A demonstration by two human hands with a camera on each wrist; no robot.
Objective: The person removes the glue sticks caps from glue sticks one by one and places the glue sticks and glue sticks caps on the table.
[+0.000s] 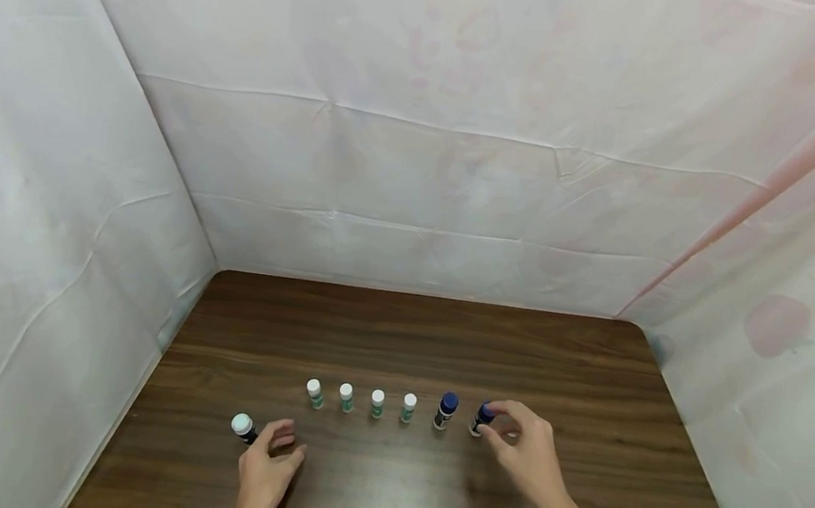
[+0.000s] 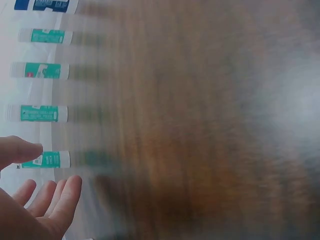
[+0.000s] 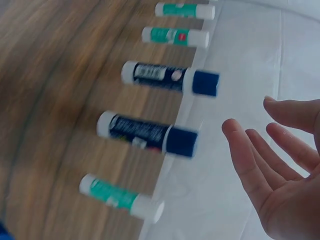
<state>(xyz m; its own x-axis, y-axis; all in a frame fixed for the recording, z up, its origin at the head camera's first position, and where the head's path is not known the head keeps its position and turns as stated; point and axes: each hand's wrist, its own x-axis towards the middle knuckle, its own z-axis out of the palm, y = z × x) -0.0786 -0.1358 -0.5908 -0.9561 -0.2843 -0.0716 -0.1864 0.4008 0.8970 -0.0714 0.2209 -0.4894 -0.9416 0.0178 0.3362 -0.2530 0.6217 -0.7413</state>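
Observation:
Small glue sticks stand upright in a row on the table. Several have green labels and white caps, like this green glue stick [image 1: 378, 404]; two dark blue glue sticks [image 1: 446, 412] have blue caps. My right hand [image 1: 528, 456] is beside the second blue glue stick [image 1: 482, 419]; in the right wrist view its fingers [image 3: 245, 165] are spread and hold nothing. Another green glue stick [image 3: 120, 197] is mostly hidden behind it in the head view. My left hand [image 1: 265, 472], fingers relaxed and holding nothing, is just right of a dark glue stick with a white cap [image 1: 243, 426].
The brown wood-grain table [image 1: 398, 337] has rounded far corners. Pale printed cloth [image 1: 417, 171] hangs behind it and on both sides. A blue patch [image 3: 4, 234] shows at the right wrist view's lower left corner, too cut off to identify.

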